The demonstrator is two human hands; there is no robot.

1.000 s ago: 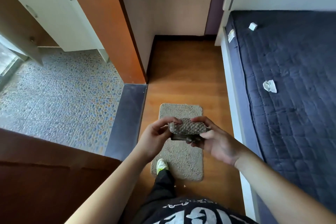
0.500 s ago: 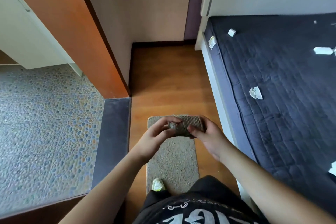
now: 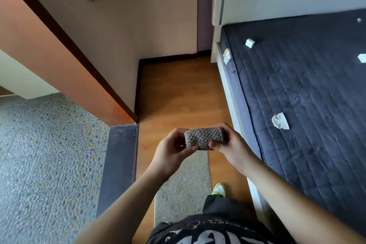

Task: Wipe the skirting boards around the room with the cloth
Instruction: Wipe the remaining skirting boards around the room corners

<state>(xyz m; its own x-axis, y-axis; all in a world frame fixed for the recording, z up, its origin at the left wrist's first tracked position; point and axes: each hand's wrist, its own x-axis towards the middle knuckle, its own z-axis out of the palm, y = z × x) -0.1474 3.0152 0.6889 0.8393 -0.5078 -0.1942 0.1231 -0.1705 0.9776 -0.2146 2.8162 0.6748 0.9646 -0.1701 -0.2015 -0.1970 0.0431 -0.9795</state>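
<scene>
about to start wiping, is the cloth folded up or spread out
Folded up: the cloth is a compact wad, pinched between the left hand and right hand, with no loose fabric hanging.

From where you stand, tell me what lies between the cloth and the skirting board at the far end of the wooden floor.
Nothing visible does. Both the left hand and right hand hold the folded cloth above the mat; beyond it, bare wooden floor runs straight to the dark skirting board, between the wall and the bed.

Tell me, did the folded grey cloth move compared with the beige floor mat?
Yes. The folded grey cloth now sits beyond the beige floor mat's far edge, nearer the dark skirting board.
</scene>
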